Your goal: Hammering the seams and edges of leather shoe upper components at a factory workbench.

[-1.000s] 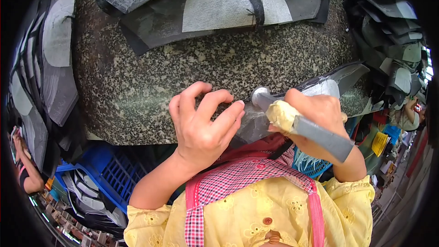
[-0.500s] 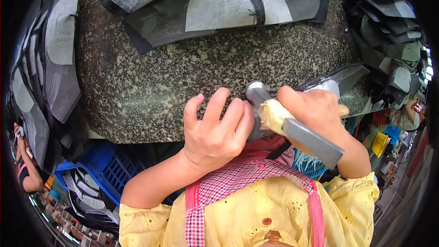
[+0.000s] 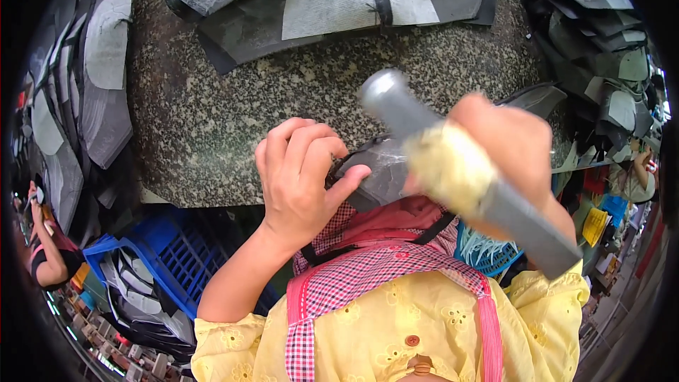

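- Worktop [image 3: 212,127]: spans the centre and upper centre of the frame.
- Sheet parts [image 3: 361,3]: overlapped on the worktop, upper centre.
- Workpiece [image 3: 382,170]: at the worktop's lower edge, frame centre, between the two grips.
- Left grip [image 3: 300,180]: at the workpiece's left end, thumb over it.
- Right grip [image 3: 509,141]: right of centre, around the hammer [image 3: 453,163]; hammer head toward the upper left.
- Left stack [image 3: 106,99]: upper left, beside the worktop.
- Right stack [image 3: 601,28]: upper right, beside the worktop.
- Crate [image 3: 148,246]: lower left; cut parts [image 3: 141,303] inside.
- Basket [image 3: 495,264]: lower right of centre; strips [image 3: 483,244] inside.
- Co-workers: one [image 3: 53,263] at the left edge, one [image 3: 631,178] at the right.
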The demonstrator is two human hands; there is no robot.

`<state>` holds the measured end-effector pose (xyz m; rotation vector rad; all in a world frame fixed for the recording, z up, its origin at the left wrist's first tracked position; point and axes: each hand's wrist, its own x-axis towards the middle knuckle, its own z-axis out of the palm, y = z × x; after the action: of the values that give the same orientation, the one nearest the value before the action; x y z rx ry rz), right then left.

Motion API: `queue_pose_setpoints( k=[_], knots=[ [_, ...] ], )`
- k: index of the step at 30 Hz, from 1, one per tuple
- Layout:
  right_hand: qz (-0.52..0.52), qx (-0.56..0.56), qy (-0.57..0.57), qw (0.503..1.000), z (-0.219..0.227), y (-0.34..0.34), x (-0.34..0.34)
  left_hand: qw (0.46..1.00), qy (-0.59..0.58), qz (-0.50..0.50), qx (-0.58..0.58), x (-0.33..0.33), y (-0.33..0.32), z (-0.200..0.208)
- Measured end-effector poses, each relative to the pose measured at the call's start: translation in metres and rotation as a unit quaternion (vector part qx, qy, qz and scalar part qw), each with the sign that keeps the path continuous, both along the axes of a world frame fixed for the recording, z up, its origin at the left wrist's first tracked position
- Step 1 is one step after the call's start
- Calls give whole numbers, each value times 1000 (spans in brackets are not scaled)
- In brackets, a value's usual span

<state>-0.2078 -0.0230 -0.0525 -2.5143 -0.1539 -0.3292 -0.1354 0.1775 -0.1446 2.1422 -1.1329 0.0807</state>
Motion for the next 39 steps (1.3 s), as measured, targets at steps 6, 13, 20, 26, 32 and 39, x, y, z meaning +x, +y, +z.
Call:
queue_pose_setpoints(
  k=[6,13,20,26,32,39],
  knots=[
    [-111,-74,182,974,-19,-35,-31,996,33,-56,68,10,-19,30],
    [-169,92,-2,981,13,-40,-83,955,94,-257,111,-10,-110,23],
    [-219,211,2,953,-2,-62,-96,980,35,150,-127,220,90,152],
    [-210,137,9,968,-35,-93,-3,770,-311,443,339,258,178,149],
    [-247,-23,36,968,-48,-108,16,973,-200,-101,60,134,-119,98],
    [-269,14,58,961,-49,-103,23,904,-169,-273,281,157,-207,72]
  ],
)
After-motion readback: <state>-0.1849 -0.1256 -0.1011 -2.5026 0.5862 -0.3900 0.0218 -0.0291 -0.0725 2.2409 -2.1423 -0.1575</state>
